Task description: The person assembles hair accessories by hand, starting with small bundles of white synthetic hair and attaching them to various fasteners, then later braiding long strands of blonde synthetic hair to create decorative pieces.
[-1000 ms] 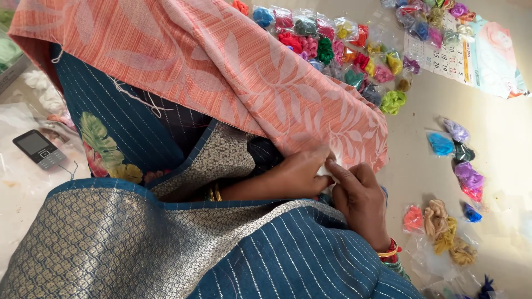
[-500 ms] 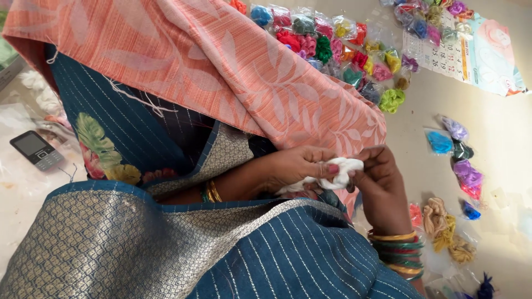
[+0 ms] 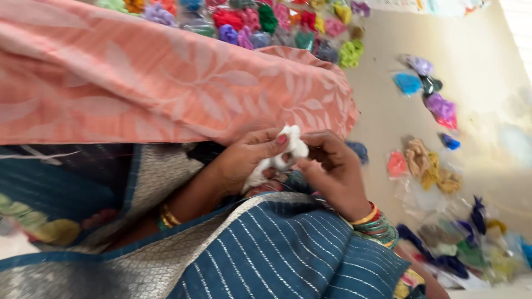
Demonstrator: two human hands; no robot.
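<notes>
My left hand and my right hand meet just below the edge of a pink leaf-patterned cloth. Both pinch a small white wad of thread or fabric between the fingertips. The left thumb presses on top of the wad; the right fingers curl against its right side. Bangles ring both wrists. A dark blue striped cloth with a gold woven border lies under the hands and covers my lap.
Several small bags of coloured thread lie along the top past the pink cloth. More coloured bundles and tan and orange ones are scattered on the beige floor at right.
The view has moved closer and shifted; the phone at left is out of frame. Both hands, first low against the cloth, now hold the white wad up between them.
</notes>
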